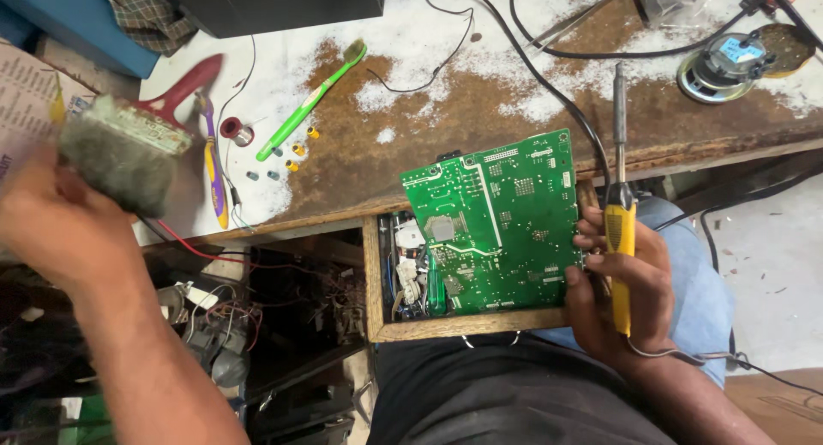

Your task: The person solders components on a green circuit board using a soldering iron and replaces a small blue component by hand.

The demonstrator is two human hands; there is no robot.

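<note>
My right hand (621,291) grips a yellow-handled soldering iron (619,231) and also pinches the right edge of a green circuit board (497,222). The iron's metal tip points up over the bench. The board lies tilted over an open wooden drawer (374,273). At the left, my left hand (56,226), blurred, is raised and closed on the bristle end of a wide paintbrush with a dark red handle (129,145).
The worn bench (480,111) carries a green toothbrush (313,98), a purple-yellow tool (213,166), a solder spool (237,132), small capacitors (291,158), a round speaker (720,68) and black cables (549,85). Tangled wires and parts fill the space below left (257,299).
</note>
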